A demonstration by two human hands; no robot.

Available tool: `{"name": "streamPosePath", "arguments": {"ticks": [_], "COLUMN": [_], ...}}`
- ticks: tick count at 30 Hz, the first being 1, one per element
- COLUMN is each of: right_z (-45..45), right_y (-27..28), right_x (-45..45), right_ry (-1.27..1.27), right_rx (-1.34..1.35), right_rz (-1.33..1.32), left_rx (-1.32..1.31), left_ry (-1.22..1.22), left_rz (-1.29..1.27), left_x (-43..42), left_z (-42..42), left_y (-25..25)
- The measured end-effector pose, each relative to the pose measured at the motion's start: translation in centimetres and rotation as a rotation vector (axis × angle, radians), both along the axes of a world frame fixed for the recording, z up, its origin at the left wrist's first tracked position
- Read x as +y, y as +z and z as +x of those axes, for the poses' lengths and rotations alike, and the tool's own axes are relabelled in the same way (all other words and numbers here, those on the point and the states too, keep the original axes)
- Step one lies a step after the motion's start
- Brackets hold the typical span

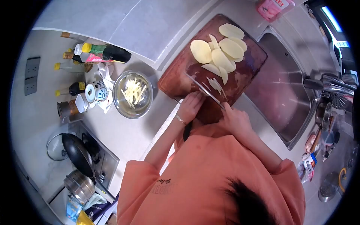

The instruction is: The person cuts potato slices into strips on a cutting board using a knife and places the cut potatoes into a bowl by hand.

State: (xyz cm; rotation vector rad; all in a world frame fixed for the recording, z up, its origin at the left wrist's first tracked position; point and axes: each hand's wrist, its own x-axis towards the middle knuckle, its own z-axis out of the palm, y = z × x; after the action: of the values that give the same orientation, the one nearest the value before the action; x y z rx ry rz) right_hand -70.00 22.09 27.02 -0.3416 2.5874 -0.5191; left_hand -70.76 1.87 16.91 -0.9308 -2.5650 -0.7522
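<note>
On the brown cutting board (174, 73), my right hand (234, 118) is closed round the handle end of a knife (204, 89), whose blade points up and to the left. My left hand (192, 106) rests at the board's near edge, left of the blade, with its fingers together; what lies under the fingertips is hidden. Thin potato strips (216, 86) lie just right of the blade. Farther back on the board is a pile of pale potato slices (224, 56). Left of the board, a bowl (116, 103) holds potato strips in liquid.
A metal sink (275, 90) adjoins the board on the right. Bottles (107, 52) and a white patterned can (96, 92) stand beyond the bowl. At the lower left are a black pan (77, 153) and a steel pot (79, 186). A pink container (270, 10) stands at the top right.
</note>
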Motion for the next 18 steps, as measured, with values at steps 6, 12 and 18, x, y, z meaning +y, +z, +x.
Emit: {"name": "streamPosePath", "arguments": {"ticks": [6, 12, 18], "right_z": [0.6, -0.2, 0.4], "right_y": [0.5, -0.8, -0.3], "right_x": [0.2, -0.6, 0.6], "right_ry": [0.055, -0.01, -0.026], "right_rx": [-0.029, 0.056, 0.103], "right_rz": [0.003, -0.029, -0.107], "left_rx": [0.032, 0.026, 0.037], "left_ry": [0.018, -0.009, -0.013], "left_rz": [0.024, 0.018, 0.053], "left_x": [-0.3, -0.2, 0.0], "left_z": [0.1, -0.3, -0.3], "left_y": [-0.8, -0.2, -0.6]}}
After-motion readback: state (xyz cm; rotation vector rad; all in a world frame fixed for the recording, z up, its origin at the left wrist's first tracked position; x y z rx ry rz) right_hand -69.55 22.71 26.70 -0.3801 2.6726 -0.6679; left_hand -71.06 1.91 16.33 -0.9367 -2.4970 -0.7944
